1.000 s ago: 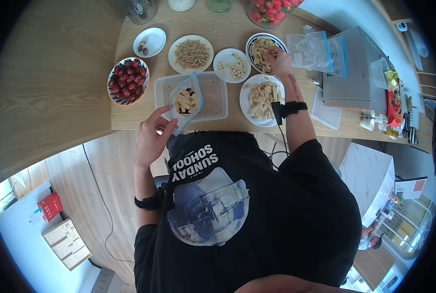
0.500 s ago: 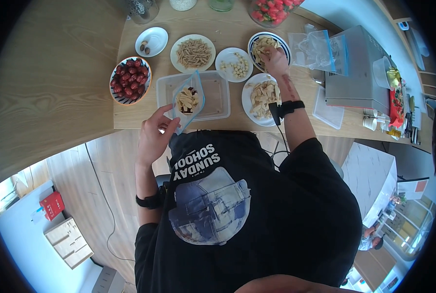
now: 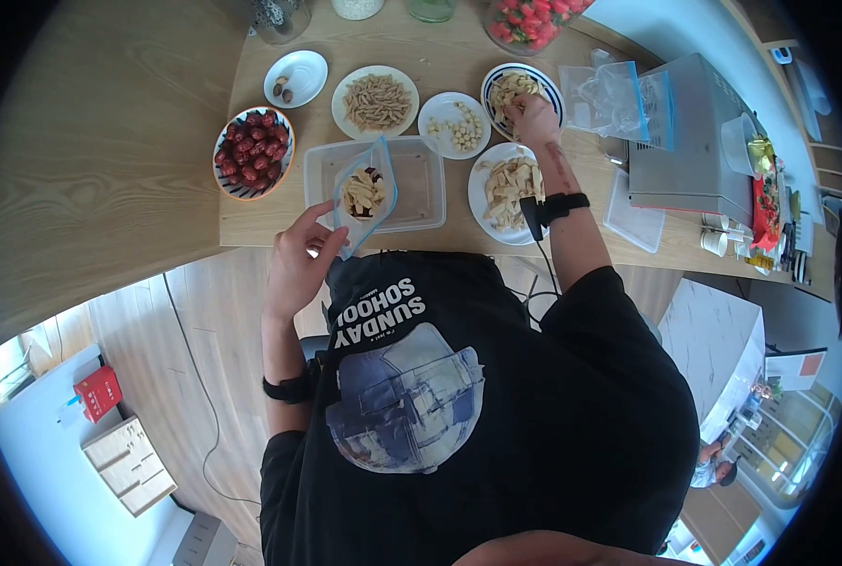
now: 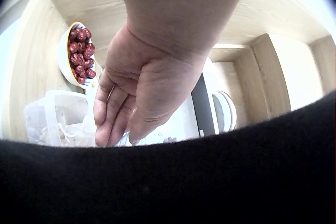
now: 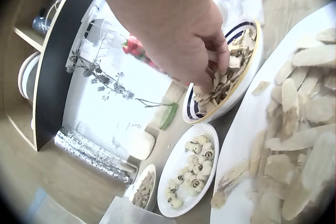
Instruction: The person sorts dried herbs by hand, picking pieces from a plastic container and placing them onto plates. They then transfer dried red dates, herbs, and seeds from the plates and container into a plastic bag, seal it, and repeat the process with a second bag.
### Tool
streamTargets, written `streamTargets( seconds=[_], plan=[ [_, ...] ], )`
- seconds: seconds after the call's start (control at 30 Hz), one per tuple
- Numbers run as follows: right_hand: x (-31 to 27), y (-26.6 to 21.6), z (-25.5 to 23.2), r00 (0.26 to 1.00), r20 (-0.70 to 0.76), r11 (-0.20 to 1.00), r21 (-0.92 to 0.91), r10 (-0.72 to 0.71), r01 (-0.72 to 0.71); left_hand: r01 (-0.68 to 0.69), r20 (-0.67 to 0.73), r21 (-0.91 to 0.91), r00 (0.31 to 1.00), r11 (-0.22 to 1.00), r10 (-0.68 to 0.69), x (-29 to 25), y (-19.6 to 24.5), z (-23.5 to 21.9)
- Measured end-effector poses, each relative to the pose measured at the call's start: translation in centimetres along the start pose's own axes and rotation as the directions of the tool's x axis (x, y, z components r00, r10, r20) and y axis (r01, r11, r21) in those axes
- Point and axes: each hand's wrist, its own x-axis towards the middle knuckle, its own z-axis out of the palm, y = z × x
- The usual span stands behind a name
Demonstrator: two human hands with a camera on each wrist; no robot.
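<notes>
My left hand (image 3: 298,259) pinches the near edge of a clear zip bag (image 3: 379,219) with a blue strip. Pale slices and something dark red lie inside the bag, which rests over a clear plastic box (image 3: 423,224). In the left wrist view the fingers of that hand (image 4: 123,92) reach down, their tips partly hidden by dark cloth. My right hand (image 3: 536,123) is in the blue-rimmed bowl (image 3: 557,91), its fingers curled into dried pale pieces (image 3: 512,87). The right wrist view shows this hand (image 5: 194,50) with thumb and fingers around some of those pieces (image 5: 234,61).
Around the box stand a bowl of red dates (image 3: 251,151), a small plate with several nuts (image 3: 309,68), a plate of beige sticks (image 3: 375,102), a plate of round white seeds (image 3: 456,126) and a plate of pale slices (image 3: 510,193). Empty bags (image 3: 605,99) lie at the right.
Both hands stay at the bag and the bowl. The fingers of my right hand have shifted slightly among the pieces. The whole head view has moved a little.
</notes>
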Motion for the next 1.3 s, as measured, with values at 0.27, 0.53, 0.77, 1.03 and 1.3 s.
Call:
streamTargets(
  seconds=[0.27, 0.53, 0.77, 1.03, 1.3],
  plan=[
    [0.4, 0.3, -0.5, 1.0, 0.008, 1.0, -0.003, -0.001, 0.001, 0.055, 0.028, 0.015, 0.998, 0.998, -0.056, -0.1, 0.3, -0.2],
    [0.5, 1.8, -1.5, 0.982, -0.152, 0.985, 0.117, -0.11, 0.128, 0.04, 0.023, 0.018, 0.999, 0.999, -0.04, 0.0, 0.2, -0.2],
    [-0.1, -1.8, -5.1, 0.973, -0.16, 0.953, 0.228, -0.165, 0.2, 0.038, 0.003, 0.002, 0.999, 0.999, -0.038, 0.1, 0.1, 0.0],
    [-6.8, -16.5, -9.1, 0.767, 0.057, 0.547, 0.735, -0.639, 0.401, 0.073, -0.03, 0.003, 0.997, 0.997, -0.073, 0.5, 0.2, 0.2],
    [-11.5, -22.1, -1.8, 0.465, 0.281, 0.542, 0.482, -0.84, 0.688, 0.081, -0.039, 0.014, 0.996, 0.997, -0.08, 0.2, 0.7, 0.2]
  ],
)
